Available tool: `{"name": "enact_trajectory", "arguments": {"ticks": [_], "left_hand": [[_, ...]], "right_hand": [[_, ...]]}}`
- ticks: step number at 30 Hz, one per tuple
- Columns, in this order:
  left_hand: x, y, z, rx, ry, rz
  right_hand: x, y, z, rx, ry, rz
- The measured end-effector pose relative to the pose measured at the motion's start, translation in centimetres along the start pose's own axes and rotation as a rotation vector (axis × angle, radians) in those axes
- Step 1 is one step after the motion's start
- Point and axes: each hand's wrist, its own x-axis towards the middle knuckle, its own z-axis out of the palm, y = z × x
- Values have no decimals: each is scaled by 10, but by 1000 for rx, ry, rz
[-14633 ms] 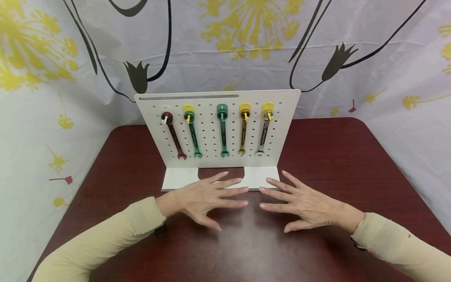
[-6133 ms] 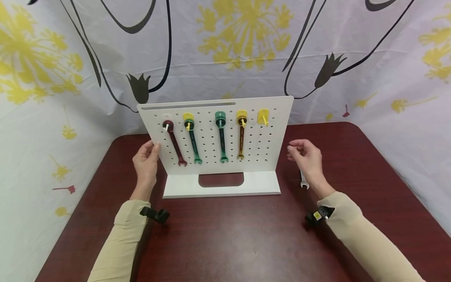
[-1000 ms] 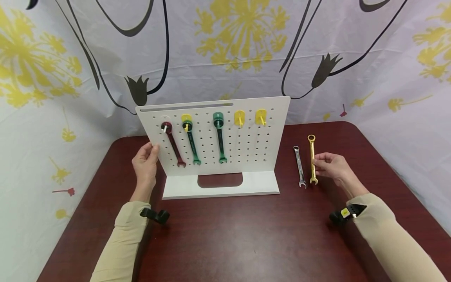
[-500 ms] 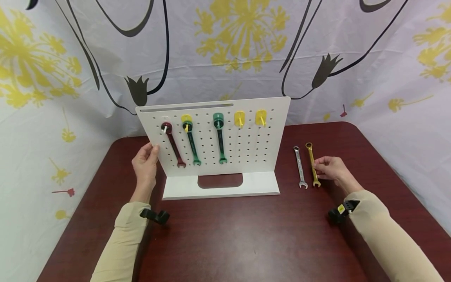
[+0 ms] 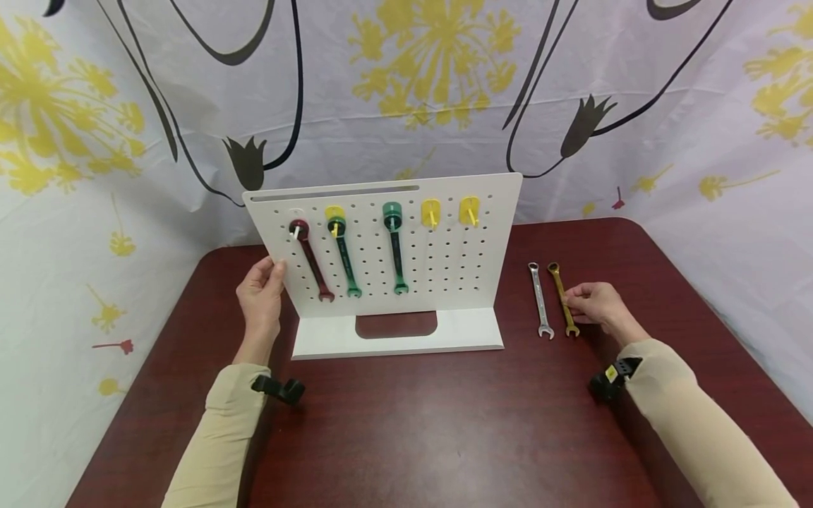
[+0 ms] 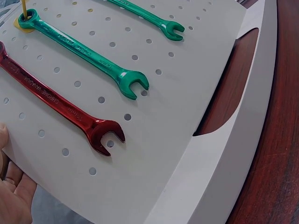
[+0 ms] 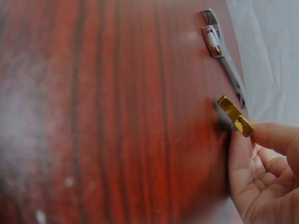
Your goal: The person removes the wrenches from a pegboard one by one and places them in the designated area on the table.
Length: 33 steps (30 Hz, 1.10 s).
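Your head camera looks forward and down, taking in the whole pegboard (image 5: 381, 303) and much of the table (image 5: 413, 423). Your left wrist camera sits close, slanting across the board; it shares the red wrench (image 6: 52, 99) with the head view. Your right wrist camera looks closely along the tabletop, sharing the gold wrench (image 7: 236, 116) and silver wrench (image 7: 228, 67).

Plain beige sleeves (image 5: 212, 437) meet black wrist cameras (image 5: 292, 391), the right one bearing a yellow label (image 5: 611, 374)
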Motion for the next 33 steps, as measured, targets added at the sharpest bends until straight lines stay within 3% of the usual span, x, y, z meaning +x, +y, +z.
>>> {"name": "enact_trajectory", "arguments": {"ticks": [5,12,17,25,33], "left_hand": [[-1,1,0,6,-3,-8],[-1,1,0,11,-5,-12],[-1,1,0,4,1,-9],[-1,2,0,-3,1,-2],[0,1,0,2,2,-6]], "right_hand": [[0,-4,0,-41,6,1],[0,-5,0,-86,74,7],[-3,-8,1,-113,63,-3],[-4,-9,4,-117,95,18],[-4,-6,5,-142,134,-11]]}}
